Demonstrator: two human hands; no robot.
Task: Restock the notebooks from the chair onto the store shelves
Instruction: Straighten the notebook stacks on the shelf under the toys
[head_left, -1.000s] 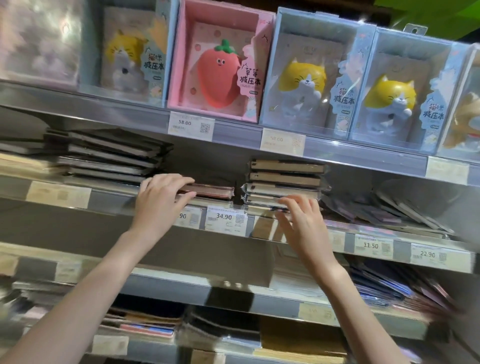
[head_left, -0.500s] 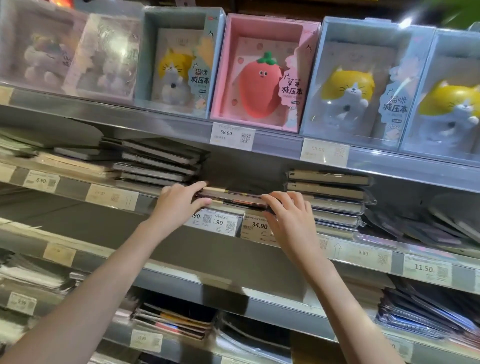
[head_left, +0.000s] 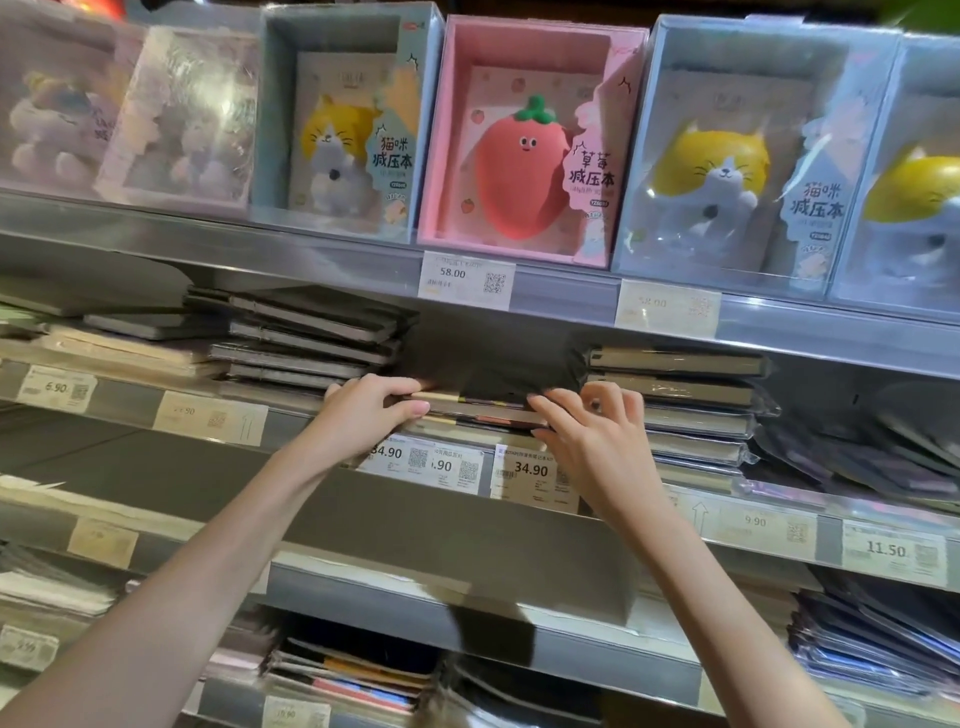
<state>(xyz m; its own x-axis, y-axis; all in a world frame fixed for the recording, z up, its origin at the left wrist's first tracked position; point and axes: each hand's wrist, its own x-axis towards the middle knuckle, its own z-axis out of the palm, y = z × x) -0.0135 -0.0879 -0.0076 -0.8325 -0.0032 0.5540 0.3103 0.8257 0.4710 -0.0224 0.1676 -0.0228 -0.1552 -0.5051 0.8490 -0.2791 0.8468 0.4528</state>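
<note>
A low stack of notebooks (head_left: 478, 410) lies in the gap in the middle of the second shelf (head_left: 291, 441), above the 34.90 price tags. My left hand (head_left: 371, 413) grips the stack's left end, fingers curled over its top edge. At the right end, my right hand (head_left: 597, 441) pinches the stack between forefinger and thumb, the other fingers spread above it. The chair is out of view.
A taller pile of dark notebooks (head_left: 306, 338) stands just left of the gap, and another wrapped pile (head_left: 685, 410) just right. Boxed cat and strawberry squishy notebooks (head_left: 519, 156) fill the top shelf. Lower shelves (head_left: 467, 639) hold more stationery.
My right hand has moved left from the right-hand pile to the middle stack. My left hand has slid in to the stack's left end, and the view has swung left.
</note>
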